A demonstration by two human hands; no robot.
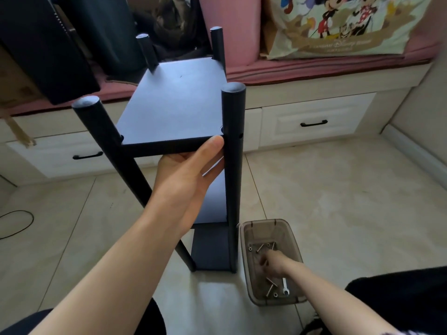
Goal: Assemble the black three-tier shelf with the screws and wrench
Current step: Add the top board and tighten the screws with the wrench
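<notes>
On a beige tiled floor before a cream window seat with black-handled drawers and a pink cushion, a person assembles a black three-tier shelf with round posts. The left hand holds the near edge of the top board, thumb laid along the edge and fingers under it, apparently to steady the standing frame and keep the board level with the open screw hole in the near right post. The right hand reaches into a translucent brown plastic bin on the floor just beside that post's foot, fingers among loose silver screws, likely picking one; whether this grip has closed on anything cannot be told. A small silver wrench lies in the bin, just behind the hand.
</notes>
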